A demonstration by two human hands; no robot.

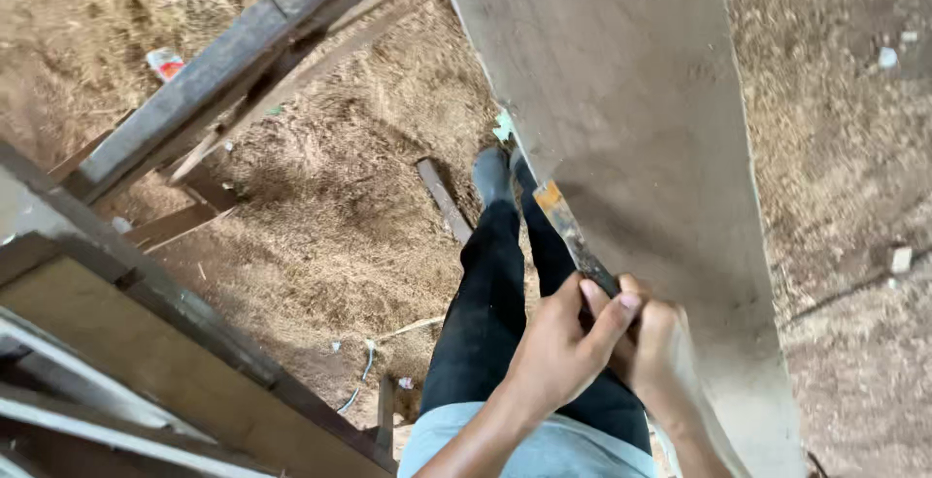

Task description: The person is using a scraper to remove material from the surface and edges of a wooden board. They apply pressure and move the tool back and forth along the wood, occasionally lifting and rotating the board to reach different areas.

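Left hand point(563, 347): fingers curled tight round the handle of a putty knife point(573, 235)
Right hand point(660, 352): just behind, fingers wrapped on the same handle
Blade: lies flat against the grey board point(631, 99), near its left edge
Legs: black trousers point(485, 303), shoe point(492, 175) on sawdust floor point(340, 197)
Far left: wooden beams point(214, 70)

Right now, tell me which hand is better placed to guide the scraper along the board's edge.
Probably the right hand: it lies against the wooden board, behind the scraper. The left hand wraps the handle from the leg side, farther from the board, so it suits steadying.
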